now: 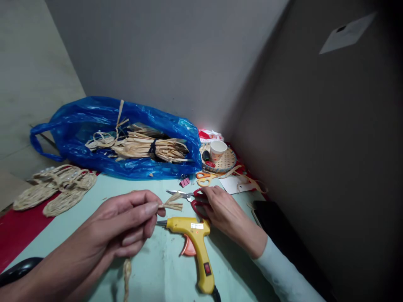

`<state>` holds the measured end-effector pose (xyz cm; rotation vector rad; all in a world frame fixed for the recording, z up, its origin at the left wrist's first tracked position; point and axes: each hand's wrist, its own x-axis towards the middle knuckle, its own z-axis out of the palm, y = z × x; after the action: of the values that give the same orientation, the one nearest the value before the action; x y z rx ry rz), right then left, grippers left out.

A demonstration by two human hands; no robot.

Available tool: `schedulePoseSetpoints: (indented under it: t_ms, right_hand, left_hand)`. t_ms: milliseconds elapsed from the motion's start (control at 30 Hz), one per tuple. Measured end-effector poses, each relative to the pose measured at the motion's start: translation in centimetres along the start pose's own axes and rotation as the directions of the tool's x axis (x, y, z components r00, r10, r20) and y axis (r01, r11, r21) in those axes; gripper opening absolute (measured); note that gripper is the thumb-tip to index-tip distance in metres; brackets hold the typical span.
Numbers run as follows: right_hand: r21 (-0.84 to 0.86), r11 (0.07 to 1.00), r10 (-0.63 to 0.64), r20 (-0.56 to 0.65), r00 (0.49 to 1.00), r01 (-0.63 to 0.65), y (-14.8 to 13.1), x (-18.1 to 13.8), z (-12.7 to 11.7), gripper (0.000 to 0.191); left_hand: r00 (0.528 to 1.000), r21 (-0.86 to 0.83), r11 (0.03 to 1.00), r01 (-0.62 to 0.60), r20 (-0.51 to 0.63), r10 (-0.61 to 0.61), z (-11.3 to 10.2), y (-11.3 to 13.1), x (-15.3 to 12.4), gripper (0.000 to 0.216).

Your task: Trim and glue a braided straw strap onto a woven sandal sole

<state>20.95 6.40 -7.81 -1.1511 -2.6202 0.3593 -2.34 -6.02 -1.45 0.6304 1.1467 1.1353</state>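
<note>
My left hand [126,224] pinches a strip of twisted straw cord [174,205] between thumb and fingers, its frayed end pointing right. A braided length hangs below the same hand. My right hand [225,212] is closed on the red handles of a pair of scissors [189,196]. Their blades are slightly apart and point left, just beyond the frayed straw end. Between and below my hands lies a yellow glue gun [192,226] with an orange trigger, its nozzle toward my left hand.
A blue plastic bag [132,167] holding bundled straw [147,144] lies at the back. Two woven straw sandals [69,191] are at left. At back right are a woven tray [231,161], a paper cup [218,150], orange-handled scissors [206,179] and a pink binder clip [184,181].
</note>
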Motion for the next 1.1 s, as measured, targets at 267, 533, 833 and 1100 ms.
schedulePoseSetpoints:
  t_ms: [267, 533, 833, 1100]
  right_hand:
    - [0.295, 0.954, 0.103, -0.147, 0.984, -0.056, -0.3, -2.7, -4.5, 0.034]
    - [0.757, 0.641, 0.101, 0.080, 0.992, -0.126, -3.6, -4.3, -5.4, 0.052]
    - [0.624, 0.779, 0.022, 0.073, 0.997, -0.062, -6.9, -4.7, -6.1, 0.047]
    - [0.716, 0.693, 0.039, 0.086, 0.996, -0.089, -8.1, -3.8, -4.7, 0.042]
  left_hand:
    - [0.991, 0.021, 0.991, -0.135, -0.004, 0.135, -0.1, 0.8, -0.7, 0.029]
    - [0.949, 0.060, 0.950, -0.308, -0.053, 0.311, 0.4, 1.0, -1.1, 0.026]
    - [0.953, 0.083, 0.959, -0.272, -0.114, 0.281, 1.9, 0.5, -1.4, 0.030]
    - [0.980, 0.054, 0.979, -0.198, -0.015, 0.199, 3.3, -0.6, -1.1, 0.025]
